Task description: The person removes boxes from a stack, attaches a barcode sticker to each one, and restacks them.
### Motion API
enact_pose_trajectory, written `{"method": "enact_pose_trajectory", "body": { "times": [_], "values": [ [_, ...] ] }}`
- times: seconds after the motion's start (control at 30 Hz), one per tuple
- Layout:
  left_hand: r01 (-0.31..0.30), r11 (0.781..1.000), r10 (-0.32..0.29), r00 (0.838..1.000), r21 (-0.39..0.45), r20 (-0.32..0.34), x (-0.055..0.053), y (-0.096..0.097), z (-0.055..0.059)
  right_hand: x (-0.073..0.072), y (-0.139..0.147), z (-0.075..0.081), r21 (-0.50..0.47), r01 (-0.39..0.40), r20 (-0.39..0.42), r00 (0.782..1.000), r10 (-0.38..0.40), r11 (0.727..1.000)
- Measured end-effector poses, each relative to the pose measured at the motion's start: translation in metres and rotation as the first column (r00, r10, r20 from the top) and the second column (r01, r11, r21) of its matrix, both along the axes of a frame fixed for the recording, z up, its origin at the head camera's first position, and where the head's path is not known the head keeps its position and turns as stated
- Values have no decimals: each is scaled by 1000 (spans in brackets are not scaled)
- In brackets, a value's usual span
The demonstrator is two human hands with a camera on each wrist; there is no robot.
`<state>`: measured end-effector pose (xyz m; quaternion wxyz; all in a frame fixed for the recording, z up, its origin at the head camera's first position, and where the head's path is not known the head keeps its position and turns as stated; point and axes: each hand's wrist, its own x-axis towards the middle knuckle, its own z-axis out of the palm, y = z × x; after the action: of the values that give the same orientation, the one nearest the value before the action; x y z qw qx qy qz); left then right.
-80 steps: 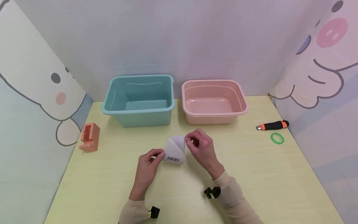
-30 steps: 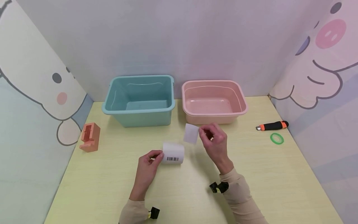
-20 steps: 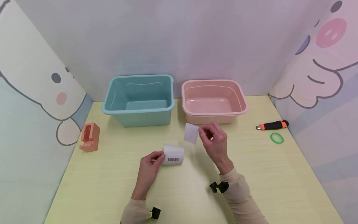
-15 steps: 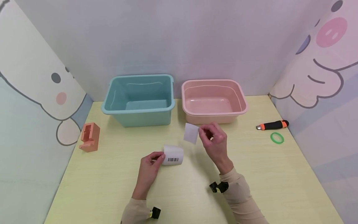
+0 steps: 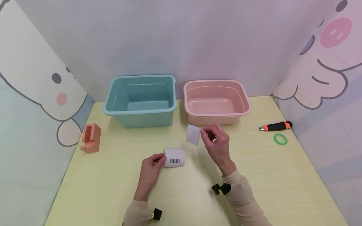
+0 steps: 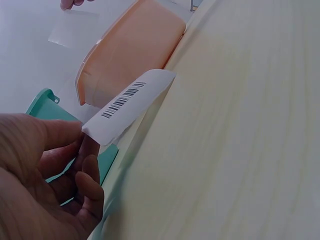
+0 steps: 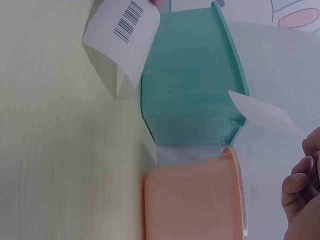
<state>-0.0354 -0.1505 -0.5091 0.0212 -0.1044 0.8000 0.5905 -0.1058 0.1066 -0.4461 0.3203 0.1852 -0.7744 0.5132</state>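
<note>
My left hand (image 5: 150, 171) pinches the left edge of a white barcode label (image 5: 174, 153) between thumb and index finger. In the left wrist view the label (image 6: 125, 107) curves outward above the table, barcode showing. The right wrist view shows its far end (image 7: 107, 32) bent down. Up and to the right, my right hand (image 5: 217, 144) pinches the right edge of a small plain white paper piece (image 5: 193, 135) and keeps it raised, apart from the label. Seen from the right wrist, this paper piece (image 7: 265, 112) hangs thin and slightly curved.
Behind the hands stand a blue-green bin (image 5: 141, 119) and a pink basin (image 5: 216, 120). A black-and-orange utility knife (image 5: 276, 126) and a roll of green tape (image 5: 280, 139) lie at the right. An orange tape dispenser (image 5: 91, 138) stands at the left. Walls close in the table's back and sides.
The plain paper piece has come away from the barcode label, and my right hand has carried it up and right. Lately both hands have hardly moved; the label has flattened slightly.
</note>
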Motion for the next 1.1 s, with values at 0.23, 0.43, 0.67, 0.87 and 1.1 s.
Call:
{"method": "enact_pose_trajectory", "body": {
  "times": [0.23, 0.43, 0.67, 0.87, 1.1],
  "values": [
    [-8, 1000, 7, 1000, -8, -7, -1, -2, -1, 0, 0, -2, -5, -12, -2, 1000, 12, 1000],
    [-17, 999, 17, 1000, -32, -25, -1, -3, -2, 0, -1, -2, -10, -19, -5, 1000, 19, 1000],
    [-53, 999, 53, 998, -11, -35, -2, -6, -3, 0, -1, -1, -15, -20, -8, 1000, 20, 1000],
    [-62, 998, 63, 997, 23, -50, -3, -4, 7, 1, -3, 0, -30, -27, -12, 1000, 27, 999],
    [-23, 992, 33, 997, 128, -75, -4, 7, 34, 2, -4, 0, -29, -50, 0, 999, 50, 998]
  ]
}}
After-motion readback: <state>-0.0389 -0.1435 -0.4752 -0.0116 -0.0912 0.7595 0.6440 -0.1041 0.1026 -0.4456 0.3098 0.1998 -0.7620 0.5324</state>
